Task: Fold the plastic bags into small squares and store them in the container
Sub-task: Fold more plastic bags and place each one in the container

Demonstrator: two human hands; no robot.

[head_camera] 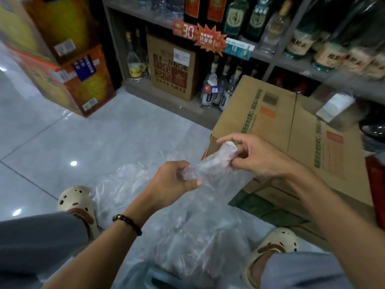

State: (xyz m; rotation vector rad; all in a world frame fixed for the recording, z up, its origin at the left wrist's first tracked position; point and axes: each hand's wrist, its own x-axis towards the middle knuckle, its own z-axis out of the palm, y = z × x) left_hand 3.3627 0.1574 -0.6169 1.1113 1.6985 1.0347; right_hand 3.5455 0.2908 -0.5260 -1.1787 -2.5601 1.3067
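Note:
A clear plastic bag (210, 165) is stretched between both hands above the floor. My left hand (175, 180) pinches its lower end with curled fingers and thumb. My right hand (248, 155) pinches the bunched upper end by the cardboard box. Below the hands, a loose heap of clear plastic bags (187, 226) lies on the tiled floor between my feet. Part of a pale container (150, 278) shows at the bottom edge, under the plastic.
A large cardboard box (291, 130) stands at the right, close to my right hand. Shelves with bottles (218, 88) and a carton run along the back. Orange cartons (68, 65) are stacked at the left. My sandalled feet (77, 203) flank the heap.

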